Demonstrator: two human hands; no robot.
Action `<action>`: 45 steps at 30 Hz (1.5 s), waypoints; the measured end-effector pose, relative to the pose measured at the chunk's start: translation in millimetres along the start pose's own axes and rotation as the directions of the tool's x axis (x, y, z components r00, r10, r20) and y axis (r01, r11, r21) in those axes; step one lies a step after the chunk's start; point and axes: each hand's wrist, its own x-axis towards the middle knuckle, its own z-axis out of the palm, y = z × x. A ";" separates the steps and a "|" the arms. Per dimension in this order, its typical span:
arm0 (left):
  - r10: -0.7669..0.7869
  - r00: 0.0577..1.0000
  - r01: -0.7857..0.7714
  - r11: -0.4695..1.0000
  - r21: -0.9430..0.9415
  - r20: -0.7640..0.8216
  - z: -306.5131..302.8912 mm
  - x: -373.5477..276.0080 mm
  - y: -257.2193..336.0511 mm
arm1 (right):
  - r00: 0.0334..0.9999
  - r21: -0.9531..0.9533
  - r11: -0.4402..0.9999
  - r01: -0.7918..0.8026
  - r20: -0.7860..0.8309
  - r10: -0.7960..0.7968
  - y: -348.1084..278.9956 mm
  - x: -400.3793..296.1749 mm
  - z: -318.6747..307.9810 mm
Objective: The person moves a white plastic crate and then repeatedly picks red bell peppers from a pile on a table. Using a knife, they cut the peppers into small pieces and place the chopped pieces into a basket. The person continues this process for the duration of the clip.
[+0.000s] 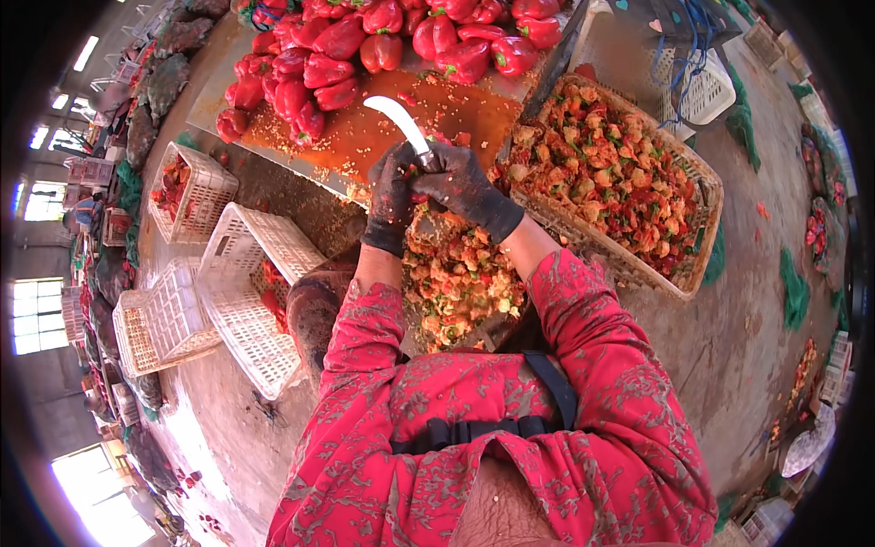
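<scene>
Both hands wear dark, soiled gloves and meet over the near edge of a wet metal table (437,102). My right hand (461,181) grips the handle of a curved knife (400,119), its pale blade pointing up and to the left. My left hand (391,198) is closed against it, around something red that is mostly hidden, likely a pepper piece. Whole red bell peppers (342,37) are heaped at the table's far side. Loose seeds and juice cover the table before them. Pepper cores and seeds (465,287) lie in a pile below my hands.
A plastic crate (707,225) full of pepper cores stands at the right. At the left are a tilted white crate (253,294) with red pieces inside, a smaller crate (205,205) with red pieces and another white crate (143,335). Green netting (793,290) lies on the floor.
</scene>
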 end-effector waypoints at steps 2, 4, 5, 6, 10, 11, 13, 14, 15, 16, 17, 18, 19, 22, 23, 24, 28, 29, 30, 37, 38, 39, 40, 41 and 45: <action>0.047 0.997 -0.050 0.997 0.052 0.059 -0.7 -2.2 2.8 | 0.978 0.386 0.906 -0.171 -0.041 0.202 -10.5 -5.3 -1.9; -0.038 0.982 0.100 0.934 -0.344 0.182 5.3 -1.6 3.4 | 0.933 0.732 0.651 -0.200 -0.061 0.355 -19.4 -0.9 -0.2; -0.060 0.965 0.187 0.837 -0.515 0.254 7.3 -0.7 3.1 | 0.940 0.728 0.661 -0.183 -0.068 0.336 -19.7 -0.6 -3.0; -0.071 0.971 0.185 0.829 -0.527 0.229 9.6 -1.7 7.8 | 0.946 0.724 0.669 -0.165 -0.075 0.315 -19.8 -1.3 -7.1; -0.038 0.963 0.171 0.851 -0.497 0.265 3.9 -1.6 24.8 | 0.929 0.181 0.983 0.013 -0.365 0.055 -13.3 3.9 -47.5; -0.024 0.967 0.143 0.873 -0.467 0.252 6.4 -3.1 29.5 | 0.911 -0.345 0.936 0.066 -0.361 -0.198 0.9 6.4 -61.8; 0.012 0.975 0.080 0.911 -0.404 0.221 11.7 -7.9 41.1 | 0.858 -0.593 0.804 0.043 -0.391 -0.334 -6.2 6.2 -64.5; 0.017 0.982 0.045 0.947 -0.318 0.189 12.9 -6.8 43.5 | 0.828 -0.700 0.714 0.019 -0.389 -0.404 -10.5 5.8 -63.8; 0.016 0.985 0.034 0.958 -0.285 0.172 10.5 -6.9 44.5 | 0.870 -0.415 0.908 0.047 -0.430 -0.242 -21.4 4.4 -54.0; 0.005 0.987 0.036 0.967 -0.253 0.160 7.0 -6.4 40.7 | 0.907 -0.082 0.996 0.035 -0.417 -0.067 -32.4 -1.5 -39.5; -0.004 0.989 0.037 0.975 -0.220 0.145 4.6 -5.9 38.0 | 0.935 0.259 0.966 -0.004 -0.342 0.095 -37.2 -4.3 -28.9; 0.034 0.985 0.003 0.975 -0.221 0.167 7.6 -4.1 38.8 | 0.943 0.307 0.947 -0.097 -0.276 0.187 -37.4 -4.5 -24.8; 0.017 0.992 0.004 0.986 -0.164 0.127 6.6 -5.0 36.1 | 0.966 0.292 0.946 -0.140 -0.169 0.195 -39.1 -6.6 -17.9; -0.028 0.998 0.030 0.999 -0.041 0.052 1.3 -7.9 39.1 | 0.996 0.069 0.994 -0.085 0.009 0.085 -40.0 -12.0 3.7; -0.030 0.999 0.030 0.999 -0.024 -0.029 -14.0 -5.3 42.9 | 0.996 0.179 0.981 -0.081 -0.034 0.088 -37.0 -10.8 3.8; -0.027 0.992 0.027 1.000 -0.004 -0.126 -32.0 -8.3 49.7 | 0.984 0.325 0.937 -0.127 -0.080 0.161 -40.3 -8.7 -3.5; 0.298 0.915 -0.094 0.814 0.572 -0.274 -121.5 -45.0 109.9 | 0.890 0.441 0.897 0.029 -0.421 0.178 -32.3 -4.9 -51.7; 0.258 0.902 0.011 0.788 0.615 -0.347 -158.5 -53.5 120.2 | 0.828 0.450 0.892 0.052 -0.518 0.213 -32.7 -5.0 -55.1; 0.314 0.903 0.159 0.393 0.906 -0.294 -206.3 -63.9 125.6 | 0.827 0.485 0.873 0.045 -0.509 0.240 -32.7 -5.5 -52.2; 0.378 0.860 -0.296 -0.176 0.939 0.342 -115.0 -28.4 72.5 | 0.815 0.398 0.916 -0.051 -0.513 0.268 5.0 -2.4 -35.9; 0.279 0.899 -0.304 -0.155 0.940 0.337 -71.7 -16.1 66.9 | 0.805 0.365 0.926 -0.095 -0.519 0.287 6.4 -2.9 -35.5; 0.189 0.897 -0.379 -0.138 0.915 0.400 -41.9 -4.2 60.3 | 0.797 0.334 0.932 -0.140 -0.520 0.306 7.5 -3.6 -34.3; 0.147 0.866 -0.462 -0.132 0.877 0.479 -28.7 8.0 48.8 | 0.812 0.325 0.933 -0.153 -0.497 0.306 8.9 -4.1 -32.4; 0.114 0.874 -0.459 -0.124 0.880 0.472 -20.4 21.5 35.6 | 0.818 0.307 0.939 -0.157 -0.492 0.298 11.6 -3.2 -32.3; -0.005 0.878 -0.476 -0.101 0.874 0.478 2.4 56.4 16.8 | 0.823 0.119 0.982 -0.144 -0.536 0.186 43.8 -2.3 -38.8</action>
